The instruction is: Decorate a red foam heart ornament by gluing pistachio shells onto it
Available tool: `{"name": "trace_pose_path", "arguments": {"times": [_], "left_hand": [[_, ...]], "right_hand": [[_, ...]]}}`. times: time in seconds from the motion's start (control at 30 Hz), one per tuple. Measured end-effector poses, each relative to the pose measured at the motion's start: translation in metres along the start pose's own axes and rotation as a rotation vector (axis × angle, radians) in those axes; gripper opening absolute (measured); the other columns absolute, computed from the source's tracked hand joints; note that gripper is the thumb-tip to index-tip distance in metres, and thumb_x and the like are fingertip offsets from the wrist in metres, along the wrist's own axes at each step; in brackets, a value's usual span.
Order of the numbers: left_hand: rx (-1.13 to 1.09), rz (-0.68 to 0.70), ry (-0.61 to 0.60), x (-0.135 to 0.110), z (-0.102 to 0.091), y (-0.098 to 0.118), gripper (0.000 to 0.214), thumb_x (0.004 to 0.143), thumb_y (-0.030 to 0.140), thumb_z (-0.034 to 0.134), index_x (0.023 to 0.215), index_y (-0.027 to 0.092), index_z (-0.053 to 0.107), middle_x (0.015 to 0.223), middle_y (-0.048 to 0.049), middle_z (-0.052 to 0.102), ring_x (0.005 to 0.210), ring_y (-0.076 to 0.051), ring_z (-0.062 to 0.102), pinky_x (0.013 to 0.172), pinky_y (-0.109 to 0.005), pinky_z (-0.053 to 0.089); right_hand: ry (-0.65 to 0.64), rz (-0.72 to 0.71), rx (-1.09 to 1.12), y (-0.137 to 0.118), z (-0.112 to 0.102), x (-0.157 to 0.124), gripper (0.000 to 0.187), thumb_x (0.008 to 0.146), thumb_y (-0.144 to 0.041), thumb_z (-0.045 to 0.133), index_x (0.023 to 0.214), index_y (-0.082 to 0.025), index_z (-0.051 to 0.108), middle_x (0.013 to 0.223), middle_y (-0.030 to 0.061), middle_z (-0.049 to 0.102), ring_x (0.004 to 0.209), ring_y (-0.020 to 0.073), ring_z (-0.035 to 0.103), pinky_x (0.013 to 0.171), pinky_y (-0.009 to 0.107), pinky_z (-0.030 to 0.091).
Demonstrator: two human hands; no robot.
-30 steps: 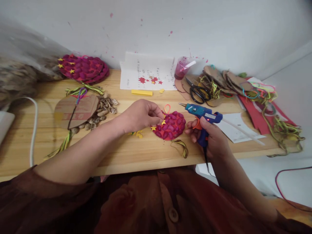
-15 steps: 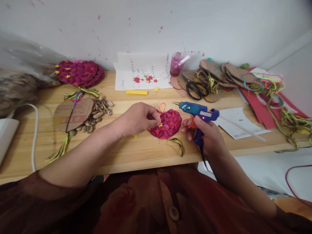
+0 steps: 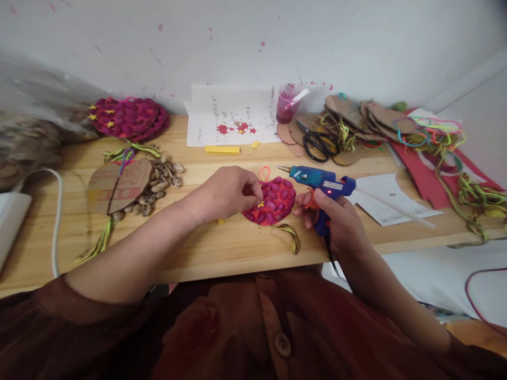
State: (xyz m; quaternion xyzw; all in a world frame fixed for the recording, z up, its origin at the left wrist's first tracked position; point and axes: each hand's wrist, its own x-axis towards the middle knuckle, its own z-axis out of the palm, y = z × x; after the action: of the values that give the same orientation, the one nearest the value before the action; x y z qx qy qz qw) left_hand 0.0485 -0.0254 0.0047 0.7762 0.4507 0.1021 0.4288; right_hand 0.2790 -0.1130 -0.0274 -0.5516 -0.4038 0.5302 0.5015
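My left hand [image 3: 227,192] is pinched over the left side of a round ornament [image 3: 277,198] covered in magenta-painted shells on a red base. Whatever its fingertips hold, if anything, is hidden. Just below them a small yellow star [image 3: 261,204] shows on the ornament. An orange loop [image 3: 265,173] sticks out at the ornament's top, and a yellow-green tassel [image 3: 292,238] lies at its lower edge. My right hand [image 3: 344,216] grips a blue glue gun [image 3: 312,177] by its handle. Its nozzle points left, above the ornament, and a white glue stick [image 3: 396,208] extends from its back.
Red and yellow paper stars [image 3: 242,127] lie on a white sheet [image 3: 202,121]. Behind the glue gun are black scissors [image 3: 320,146], a cup of dark red liquid [image 3: 285,105] and cardboard discs [image 3: 388,119]. Left are a cardboard disc [image 3: 130,184], shells [image 3: 162,177] and finished magenta ornaments [image 3: 132,119].
The glue gun has shifted very slightly to the left. A yellow star seen at my left fingertips earlier is now out of sight; the left hand stays pinched in nearly the same place.
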Motion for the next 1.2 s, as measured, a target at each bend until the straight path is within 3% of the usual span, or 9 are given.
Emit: {"name": "trace_pose_path", "arguments": {"times": [0.43, 0.7, 0.8, 0.9, 0.97, 1.2], "left_hand": [[0.056, 0.019, 0.015, 0.002, 0.0, 0.001, 0.012, 0.072, 0.018, 0.067, 0.08, 0.02, 0.075, 0.076, -0.0003, 0.076, 0.064, -0.014, 0.065, 0.064, -0.025, 0.047], [0.011, 0.025, 0.142, -0.004, -0.006, -0.005, 0.01, 0.081, 0.027, 0.072, 0.082, 0.018, 0.076, 0.071, 0.0008, 0.072, 0.061, -0.012, 0.059, 0.064, -0.025, 0.045], [0.079, 0.173, 0.184, -0.012, -0.002, -0.005, 0.011, 0.085, 0.024, 0.069, 0.085, 0.018, 0.078, 0.076, -0.0003, 0.072, 0.067, -0.014, 0.061, 0.066, -0.026, 0.046], [0.286, 0.439, 0.267, -0.03, 0.005, -0.006, 0.02, 0.094, 0.018, 0.06, 0.096, 0.02, 0.08, 0.088, -0.0047, 0.07, 0.083, -0.018, 0.062, 0.075, -0.03, 0.048], [0.436, 0.529, 0.304, -0.045, 0.011, -0.01, 0.028, 0.098, 0.015, 0.054, 0.107, 0.02, 0.079, 0.092, -0.0071, 0.068, 0.086, -0.021, 0.059, 0.077, -0.034, 0.048], [0.693, 0.517, 0.399, -0.071, 0.037, -0.027, 0.037, 0.102, 0.035, 0.058, 0.133, 0.018, 0.069, 0.102, -0.0108, 0.064, 0.098, -0.028, 0.054, 0.085, -0.043, 0.041]], "right_hand": [[-0.009, -0.01, 0.041, -0.002, 0.001, -0.001, 0.032, 0.085, -0.053, 0.074, 0.077, -0.022, 0.07, 0.083, 0.0058, 0.07, 0.068, 0.0182, 0.067, 0.047, 0.027, 0.047], [-0.015, -0.018, 0.076, 0.001, -0.001, 0.0, 0.029, 0.087, -0.049, 0.075, 0.078, -0.021, 0.072, 0.084, 0.0056, 0.072, 0.066, 0.0163, 0.066, 0.048, 0.025, 0.046], [-0.016, -0.022, 0.061, 0.003, -0.002, 0.0, 0.032, 0.085, -0.052, 0.075, 0.078, -0.021, 0.072, 0.081, 0.0056, 0.072, 0.065, 0.0171, 0.065, 0.047, 0.025, 0.045], [-0.009, -0.019, 0.076, 0.005, -0.003, 0.001, 0.031, 0.085, -0.052, 0.076, 0.079, -0.022, 0.073, 0.081, 0.0053, 0.072, 0.063, 0.0162, 0.064, 0.047, 0.026, 0.045], [-0.001, -0.015, 0.084, 0.005, -0.003, 0.0, 0.029, 0.086, -0.05, 0.075, 0.079, -0.022, 0.074, 0.082, 0.0051, 0.073, 0.061, 0.0151, 0.062, 0.048, 0.026, 0.045], [0.011, 0.002, 0.089, 0.004, -0.002, 0.0, 0.03, 0.083, -0.051, 0.078, 0.079, -0.022, 0.075, 0.085, 0.0058, 0.073, 0.066, 0.0165, 0.065, 0.049, 0.025, 0.046]]}}
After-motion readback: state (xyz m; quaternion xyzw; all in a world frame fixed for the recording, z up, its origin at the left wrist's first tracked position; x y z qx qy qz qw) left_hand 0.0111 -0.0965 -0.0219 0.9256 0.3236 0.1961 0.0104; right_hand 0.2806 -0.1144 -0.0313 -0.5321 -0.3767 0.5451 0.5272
